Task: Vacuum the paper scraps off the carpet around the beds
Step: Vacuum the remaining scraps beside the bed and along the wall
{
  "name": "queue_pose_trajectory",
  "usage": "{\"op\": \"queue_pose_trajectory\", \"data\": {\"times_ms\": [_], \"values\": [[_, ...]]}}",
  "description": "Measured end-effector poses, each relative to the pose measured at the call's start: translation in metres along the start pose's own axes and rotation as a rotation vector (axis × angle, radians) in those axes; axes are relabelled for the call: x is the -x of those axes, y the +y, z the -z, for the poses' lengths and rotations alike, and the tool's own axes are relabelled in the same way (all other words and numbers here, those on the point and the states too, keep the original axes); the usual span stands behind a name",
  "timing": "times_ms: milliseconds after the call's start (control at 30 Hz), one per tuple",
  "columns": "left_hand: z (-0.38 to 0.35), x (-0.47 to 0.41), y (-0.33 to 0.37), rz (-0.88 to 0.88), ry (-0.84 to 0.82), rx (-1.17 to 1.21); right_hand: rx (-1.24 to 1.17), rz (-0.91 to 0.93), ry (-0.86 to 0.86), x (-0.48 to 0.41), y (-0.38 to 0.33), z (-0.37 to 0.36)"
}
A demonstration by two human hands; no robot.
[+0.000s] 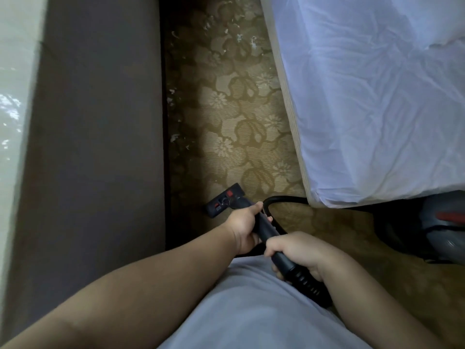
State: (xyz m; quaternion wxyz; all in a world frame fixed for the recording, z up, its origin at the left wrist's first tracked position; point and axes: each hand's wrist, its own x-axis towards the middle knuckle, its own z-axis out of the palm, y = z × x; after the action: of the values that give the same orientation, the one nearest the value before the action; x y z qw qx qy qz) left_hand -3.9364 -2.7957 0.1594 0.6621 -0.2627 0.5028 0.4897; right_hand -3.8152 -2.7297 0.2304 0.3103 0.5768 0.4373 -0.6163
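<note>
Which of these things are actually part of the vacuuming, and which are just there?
In the job: left hand, right hand, vacuum wand, floor nozzle, hose, vacuum canister, paper scraps, carpet.
Just there: white-sheeted bed, brown bed base.

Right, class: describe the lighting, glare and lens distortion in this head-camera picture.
Head view: dim; the carpet beside the dark brown panel lies in shadow, so paper scraps there look faint; the white sheet is brightest; glare speckles the pale surface left; the wide lens bows the mattress edge.
</note>
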Motion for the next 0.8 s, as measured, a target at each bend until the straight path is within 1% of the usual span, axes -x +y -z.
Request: {"op": "queue_pose_trajectory", "data": {"times_ms": [167, 300, 500, 633, 800], "values": [[0.009, 0.003, 0.020, -0.030, 0.032, 0.000, 0.010, 0.040, -0.018, -0.004, -0.018, -0.011], [0.009, -0.008, 0.049, -0.056, 0.071, 0.045, 0.038, 0.074, -0.019, -0.021, -0.046, -0.009], [-0.010, -0.036, 0.111, -0.090, 0.134, 0.099, 0.049, 0.113, -0.076, -0.051, -0.116, 0.014], [-0.020, -0.052, 0.157, -0.127, 0.187, 0.099, 0.054, 0.116, -0.118, -0.070, -0.167, 0.028], [-0.026, -0.065, 0.207, -0.217, 0.251, 0.051, 0.064, 0.136, -0.166, -0.085, -0.215, 0.033]]}}
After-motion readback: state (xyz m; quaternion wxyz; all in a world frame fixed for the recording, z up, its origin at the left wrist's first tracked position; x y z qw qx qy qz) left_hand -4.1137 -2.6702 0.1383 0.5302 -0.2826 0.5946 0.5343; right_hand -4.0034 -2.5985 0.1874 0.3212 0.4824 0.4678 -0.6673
